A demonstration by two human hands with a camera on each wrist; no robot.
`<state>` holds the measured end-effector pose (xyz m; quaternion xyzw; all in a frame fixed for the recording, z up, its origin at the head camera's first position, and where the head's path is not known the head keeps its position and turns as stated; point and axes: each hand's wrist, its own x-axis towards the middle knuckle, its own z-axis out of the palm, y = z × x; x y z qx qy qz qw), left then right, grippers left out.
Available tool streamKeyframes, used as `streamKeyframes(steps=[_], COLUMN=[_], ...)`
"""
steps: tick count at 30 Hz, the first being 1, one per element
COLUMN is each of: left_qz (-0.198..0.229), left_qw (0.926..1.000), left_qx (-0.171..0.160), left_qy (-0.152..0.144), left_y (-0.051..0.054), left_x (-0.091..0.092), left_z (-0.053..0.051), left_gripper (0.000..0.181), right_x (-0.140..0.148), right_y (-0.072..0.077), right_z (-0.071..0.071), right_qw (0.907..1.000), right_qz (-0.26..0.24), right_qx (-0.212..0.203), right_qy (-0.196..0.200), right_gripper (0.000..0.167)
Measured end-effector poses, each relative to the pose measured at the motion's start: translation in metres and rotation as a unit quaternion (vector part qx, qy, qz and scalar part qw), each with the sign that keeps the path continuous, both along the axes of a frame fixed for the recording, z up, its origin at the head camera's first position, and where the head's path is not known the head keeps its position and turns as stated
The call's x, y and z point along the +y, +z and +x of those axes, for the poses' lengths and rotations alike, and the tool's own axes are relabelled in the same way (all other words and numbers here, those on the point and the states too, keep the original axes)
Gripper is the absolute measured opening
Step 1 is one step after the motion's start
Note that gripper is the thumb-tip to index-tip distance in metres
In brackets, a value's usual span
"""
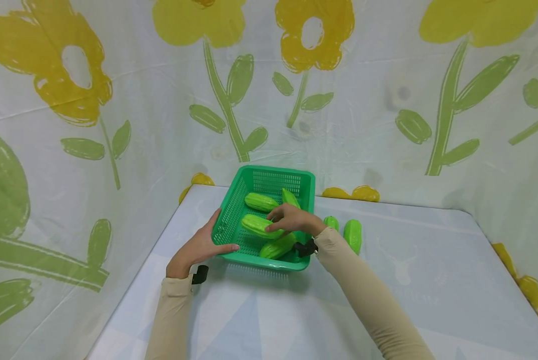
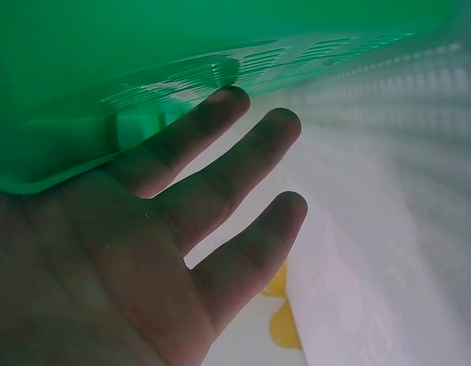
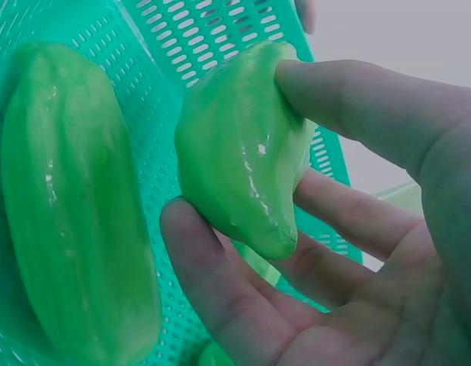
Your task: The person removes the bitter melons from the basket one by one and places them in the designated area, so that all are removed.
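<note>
A green plastic basket (image 1: 311, 200) with slotted walls holds several light green ridged gourds. My right hand (image 1: 293, 218) is over it and grips one gourd (image 1: 258, 226) by its end. In the right wrist view, the thumb lies on one side of this gourd (image 3: 239, 152) and fingertips on the other. Another gourd (image 3: 79, 206) lies beside it in the basket. At the basket's near-left corner is my left hand (image 1: 198, 245), thumb along the front rim. Its fingers (image 2: 243, 164) are straight and spread against the outside of the basket in the left wrist view.
Two more gourds lie on the table right of the basket; the nearer gourd (image 1: 352, 236) is fully out of it, and a smaller one (image 1: 331, 223) shows past the right wrist. A flower-printed curtain (image 1: 363, 125) hangs behind and beside the pale table (image 1: 413, 265).
</note>
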<state>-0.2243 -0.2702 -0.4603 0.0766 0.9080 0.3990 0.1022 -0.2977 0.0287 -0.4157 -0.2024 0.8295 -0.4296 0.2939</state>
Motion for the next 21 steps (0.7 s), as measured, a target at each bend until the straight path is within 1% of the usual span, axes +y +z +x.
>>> streamKeyframes(steps=[5, 12, 21], left_qz=[0.001, 0.007, 0.011], left_qw=[1.0000, 0.9999, 0.9999], left_qx=[0.002, 0.011, 0.010], left_qy=[0.002, 0.000, 0.000], left_y=[0.000, 0.000, -0.002], left_x=[0.000, 0.000, 0.000], left_z=[0.000, 0.000, -0.001], left_gripper=[0.129, 0.128, 0.129], right_x=[0.005, 0.010, 0.016], right_y=[0.004, 0.009, 0.014], right_z=[0.004, 0.005, 0.006], right_qw=[0.9998, 0.9997, 0.9987], right_qz=[-0.011, -0.024, -0.037], right_qx=[-0.010, -0.007, -0.016], right_qy=[-0.010, -0.009, -0.032], right_gripper=[0.051, 0.052, 0.055])
